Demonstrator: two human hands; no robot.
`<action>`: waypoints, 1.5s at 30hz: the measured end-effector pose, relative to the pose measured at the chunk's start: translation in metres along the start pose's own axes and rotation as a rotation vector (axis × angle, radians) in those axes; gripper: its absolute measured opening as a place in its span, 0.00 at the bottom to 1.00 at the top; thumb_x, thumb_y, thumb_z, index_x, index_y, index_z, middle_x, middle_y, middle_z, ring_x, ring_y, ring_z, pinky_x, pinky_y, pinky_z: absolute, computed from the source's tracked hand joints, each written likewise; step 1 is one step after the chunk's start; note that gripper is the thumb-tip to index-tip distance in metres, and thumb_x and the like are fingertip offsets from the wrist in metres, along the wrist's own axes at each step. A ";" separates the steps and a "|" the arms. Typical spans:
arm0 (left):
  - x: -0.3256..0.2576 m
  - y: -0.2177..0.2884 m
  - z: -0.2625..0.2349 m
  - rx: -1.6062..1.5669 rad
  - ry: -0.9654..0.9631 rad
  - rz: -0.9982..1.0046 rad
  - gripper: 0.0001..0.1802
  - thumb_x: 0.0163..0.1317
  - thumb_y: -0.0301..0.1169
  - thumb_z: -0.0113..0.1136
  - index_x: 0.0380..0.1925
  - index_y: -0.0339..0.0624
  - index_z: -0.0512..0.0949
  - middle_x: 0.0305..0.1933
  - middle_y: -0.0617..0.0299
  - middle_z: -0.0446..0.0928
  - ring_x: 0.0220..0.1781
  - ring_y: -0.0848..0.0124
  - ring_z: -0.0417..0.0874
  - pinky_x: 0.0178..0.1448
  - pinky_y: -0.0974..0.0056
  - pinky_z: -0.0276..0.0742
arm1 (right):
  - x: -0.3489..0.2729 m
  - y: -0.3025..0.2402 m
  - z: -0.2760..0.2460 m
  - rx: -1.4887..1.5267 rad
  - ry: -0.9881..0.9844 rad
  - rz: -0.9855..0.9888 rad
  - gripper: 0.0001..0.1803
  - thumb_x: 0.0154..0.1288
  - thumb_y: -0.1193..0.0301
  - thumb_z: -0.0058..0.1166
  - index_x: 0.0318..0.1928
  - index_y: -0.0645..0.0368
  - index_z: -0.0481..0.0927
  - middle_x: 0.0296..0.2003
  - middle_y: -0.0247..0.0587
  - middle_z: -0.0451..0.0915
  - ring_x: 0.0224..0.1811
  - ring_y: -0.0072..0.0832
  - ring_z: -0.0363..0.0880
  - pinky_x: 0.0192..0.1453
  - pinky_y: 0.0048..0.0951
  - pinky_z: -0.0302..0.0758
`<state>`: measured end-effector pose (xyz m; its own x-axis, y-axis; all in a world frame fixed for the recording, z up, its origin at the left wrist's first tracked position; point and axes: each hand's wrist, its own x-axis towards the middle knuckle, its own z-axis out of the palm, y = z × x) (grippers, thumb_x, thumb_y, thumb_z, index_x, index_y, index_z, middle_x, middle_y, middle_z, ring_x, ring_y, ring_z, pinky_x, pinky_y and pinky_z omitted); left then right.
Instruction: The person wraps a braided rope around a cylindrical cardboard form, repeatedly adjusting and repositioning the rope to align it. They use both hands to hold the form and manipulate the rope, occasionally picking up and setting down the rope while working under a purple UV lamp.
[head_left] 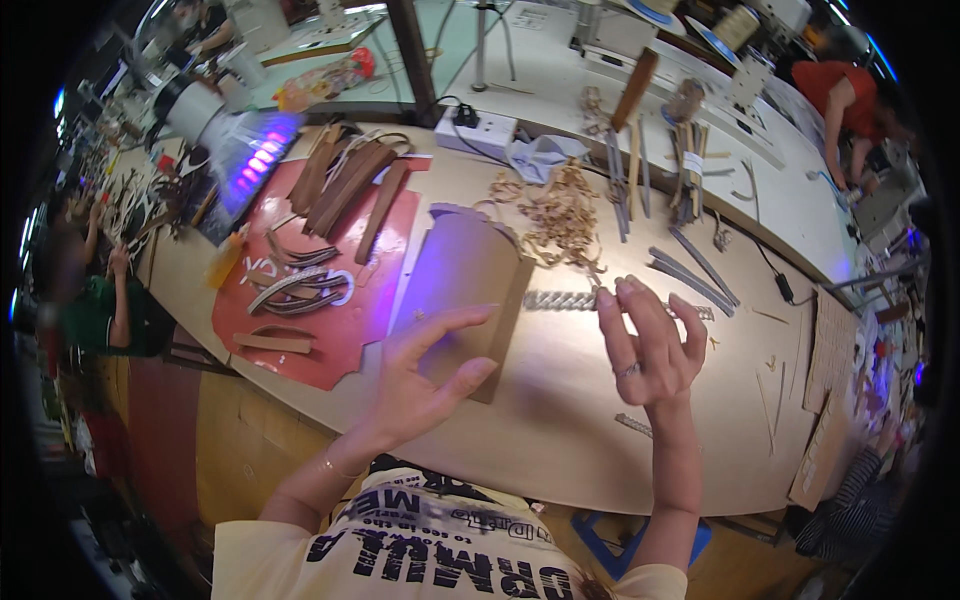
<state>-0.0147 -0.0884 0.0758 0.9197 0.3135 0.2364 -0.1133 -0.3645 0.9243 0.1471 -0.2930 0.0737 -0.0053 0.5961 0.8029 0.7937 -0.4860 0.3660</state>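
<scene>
Braided strip (560,300), pale grey and plaited, lying on the smooth tan counter (575,425): its left end projects beyond the fingertips of the right hand (655,355), and plaited material shows again on the far side. The fingers are curled, two tips drawn close together at the strip; from here one cannot tell whether they pinch it. Left hand (425,375): thumb and fingers spread wide, holding nothing, over the edge of a flat brown board (455,265) with a curved top. Writing: white lettering on the glossy red sheet (300,362), bold dark print on the pale shirt (400,572). Above: a heap of curly, tan shavings (555,212); upper left, flat brown strips (350,188).
</scene>
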 end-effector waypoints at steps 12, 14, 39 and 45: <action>0.016 -0.031 -0.079 -0.775 0.263 -0.158 0.10 0.70 0.25 0.56 0.45 0.32 0.81 0.41 0.56 0.85 0.43 0.72 0.85 0.54 0.65 0.81 | 0.099 -0.088 0.049 0.193 -0.001 -0.103 0.22 0.53 0.79 0.65 0.49 0.45 0.85 0.44 0.31 0.82 0.39 0.21 0.84 0.56 0.31 0.63; 0.022 -0.041 -0.088 -0.778 0.338 -0.139 0.10 0.70 0.25 0.56 0.46 0.32 0.81 0.41 0.56 0.85 0.43 0.72 0.85 0.53 0.66 0.81 | 0.109 -0.099 0.064 0.277 -0.008 -0.017 0.19 0.51 0.78 0.67 0.45 0.46 0.86 0.40 0.31 0.84 0.40 0.21 0.83 0.56 0.31 0.63; 0.079 -0.122 -0.114 -0.947 0.416 -0.094 0.17 0.74 0.29 0.49 0.57 0.32 0.74 0.51 0.50 0.80 0.46 0.66 0.84 0.56 0.62 0.80 | 0.137 -0.099 0.110 1.626 -1.078 1.135 0.15 0.67 0.70 0.61 0.49 0.66 0.79 0.35 0.37 0.84 0.30 0.18 0.82 0.35 0.21 0.79; 0.075 -0.098 -0.117 -0.890 0.178 -0.290 0.25 0.77 0.38 0.41 0.64 0.29 0.65 0.53 0.44 0.79 0.51 0.58 0.85 0.61 0.56 0.78 | 0.151 -0.107 0.128 1.648 -0.560 1.460 0.16 0.69 0.67 0.58 0.51 0.65 0.75 0.36 0.42 0.86 0.34 0.22 0.86 0.36 0.20 0.80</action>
<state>0.0219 0.0732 0.0376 0.8947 0.4421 -0.0638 -0.2013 0.5267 0.8259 0.1387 -0.0696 0.0952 0.7361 0.6465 -0.2003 -0.2499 -0.0155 -0.9682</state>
